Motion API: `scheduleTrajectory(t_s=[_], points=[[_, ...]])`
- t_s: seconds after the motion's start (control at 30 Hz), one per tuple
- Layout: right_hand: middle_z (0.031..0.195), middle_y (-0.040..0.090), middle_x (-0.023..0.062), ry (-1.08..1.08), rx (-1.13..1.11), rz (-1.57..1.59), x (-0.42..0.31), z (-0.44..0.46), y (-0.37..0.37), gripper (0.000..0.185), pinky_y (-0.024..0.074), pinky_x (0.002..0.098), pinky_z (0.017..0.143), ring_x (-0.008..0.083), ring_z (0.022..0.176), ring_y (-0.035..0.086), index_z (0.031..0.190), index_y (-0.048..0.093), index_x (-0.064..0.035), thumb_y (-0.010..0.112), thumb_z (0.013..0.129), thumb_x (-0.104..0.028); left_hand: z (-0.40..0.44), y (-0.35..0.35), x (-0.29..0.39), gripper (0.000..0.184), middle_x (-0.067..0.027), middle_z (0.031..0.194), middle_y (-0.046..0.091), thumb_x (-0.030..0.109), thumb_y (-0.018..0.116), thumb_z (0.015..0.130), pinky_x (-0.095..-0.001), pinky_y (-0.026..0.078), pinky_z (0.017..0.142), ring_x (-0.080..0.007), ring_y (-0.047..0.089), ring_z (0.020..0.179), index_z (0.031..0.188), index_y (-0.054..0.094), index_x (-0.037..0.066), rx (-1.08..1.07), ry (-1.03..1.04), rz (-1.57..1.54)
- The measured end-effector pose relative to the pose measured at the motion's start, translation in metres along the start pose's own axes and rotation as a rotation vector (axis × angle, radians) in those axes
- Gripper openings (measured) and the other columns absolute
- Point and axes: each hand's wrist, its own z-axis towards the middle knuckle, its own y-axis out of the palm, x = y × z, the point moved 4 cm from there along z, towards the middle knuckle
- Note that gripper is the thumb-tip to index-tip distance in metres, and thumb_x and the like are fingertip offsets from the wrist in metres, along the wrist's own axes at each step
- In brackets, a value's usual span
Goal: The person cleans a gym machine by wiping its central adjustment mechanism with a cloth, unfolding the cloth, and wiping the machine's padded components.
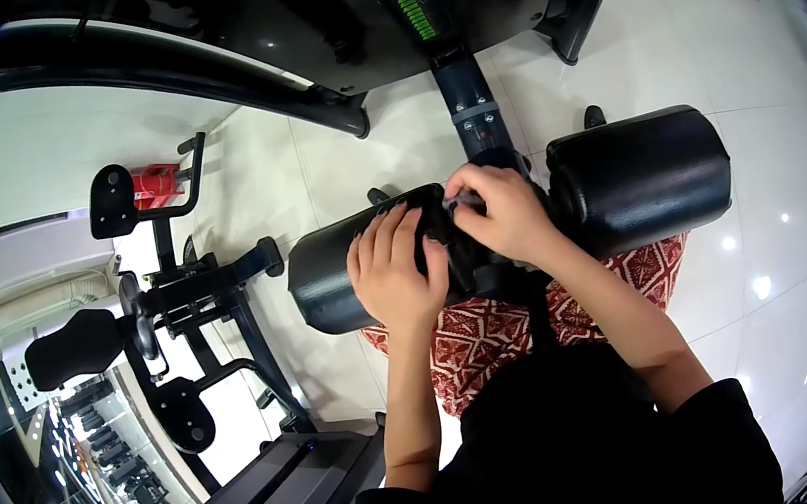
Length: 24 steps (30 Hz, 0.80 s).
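Note:
Two black padded rollers lie across the person's lap, one to the left (326, 279) and one to the right (647, 180), joined at a dark metal post (474, 107). My left hand (395, 263) rests flat on the left roller's inner part, fingers spread apart. Near the inner end of that roller, beside the post, my right hand (499, 210) is curled with thumb and forefinger close together around something small and greyish that I cannot make out. Red and white patterned cloth (480, 338) shows below the rollers.
A glossy black machine panel (295, 23) with green lettering spans the top. At left stands another exercise machine with black pads (73, 350). A grey treadmill-like deck (283, 499) lies lower left. Pale floor tiles (763, 228) extend to the right.

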Motion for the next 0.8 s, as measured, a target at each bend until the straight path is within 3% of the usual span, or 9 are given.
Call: scheduleTrajectory(t_s=[0.13,0.27,0.33,0.4,0.47,0.53,0.8], points=[[0.081,0.062,0.009,-0.066,-0.101,0.041,-0.006,-0.005,-0.003,0.018,0.0465,0.0342,0.073,0.027,0.077,0.061,0.091,0.058,-0.0035,0.062,0.074,-0.009,0.003,-0.002,-0.003,0.027,-0.0067,0.109,0.068,0.017,0.059,0.078,-0.0406,0.042,0.095,-0.0264,0.061,0.104,0.103,0.068,0.01,-0.014,0.018,-0.012],[0.083,0.062,0.0083,0.032,-0.021,0.15,-0.008,-0.003,-0.001,0.019,0.0457,0.0331,0.077,0.0251,0.079,0.061,0.092,0.058,-0.0038,0.062,0.073,-0.008,0.009,-0.003,-0.006,0.025,-0.0051,0.108,0.068,0.019,0.06,0.08,-0.0398,0.041,0.095,-0.0246,0.061,0.102,0.102,0.067,0.009,-0.04,0.013,-0.005],[0.072,0.06,0.0104,-0.084,0.11,0.17,-0.01,-0.002,-0.003,0.018,0.0475,0.0351,0.062,0.0292,0.065,0.061,0.088,0.057,-0.0053,0.065,0.072,-0.01,0.012,-0.003,-0.007,0.025,-0.0062,0.107,0.068,0.018,0.058,0.081,-0.0399,0.043,0.094,-0.0267,0.062,0.102,0.102,0.068,0.009,-0.072,-0.012,-0.008],[0.07,0.059,0.0103,-0.135,0.035,0.201,-0.012,-0.004,-0.004,0.017,0.0468,0.0347,0.06,0.0292,0.064,0.06,0.087,0.057,-0.0053,0.064,0.072,-0.009,0.013,-0.004,-0.008,0.024,-0.0062,0.107,0.068,0.018,0.058,0.081,-0.0398,0.043,0.093,-0.0268,0.062,0.101,0.101,0.068,0.009,-0.082,-0.01,-0.011],[0.072,0.059,0.0095,-0.107,-0.028,0.2,-0.013,-0.008,-0.004,0.016,0.0468,0.0351,0.066,0.0289,0.067,0.059,0.086,0.057,-0.0061,0.065,0.072,-0.01,0.016,-0.004,-0.01,0.023,-0.0063,0.106,0.068,0.019,0.058,0.082,-0.0398,0.044,0.092,-0.0269,0.062,0.1,0.101,0.068,0.01,-0.09,-0.01,-0.011],[0.082,0.062,0.0054,-0.143,-0.115,0.061,-0.014,-0.01,0.0,0.017,0.0435,0.0324,0.083,0.0224,0.079,0.06,0.088,0.058,-0.0052,0.063,0.071,-0.006,0.02,-0.002,-0.011,0.022,-0.0059,0.104,0.069,0.019,0.057,0.083,-0.0397,0.044,0.091,-0.0268,0.062,0.099,0.1,0.068,0.011,-0.131,-0.036,-0.029],[0.082,0.063,0.008,-0.031,0.05,-0.151,-0.011,-0.01,0.003,0.019,0.0451,0.0371,0.081,0.0286,0.078,0.062,0.094,0.059,-0.0068,0.064,0.077,-0.011,0.028,0.005,-0.014,0.02,-0.0052,0.098,0.07,0.021,0.057,0.084,-0.04,0.045,0.09,-0.0252,0.064,0.094,0.096,0.069,0.01,-0.218,-0.113,-0.022]])
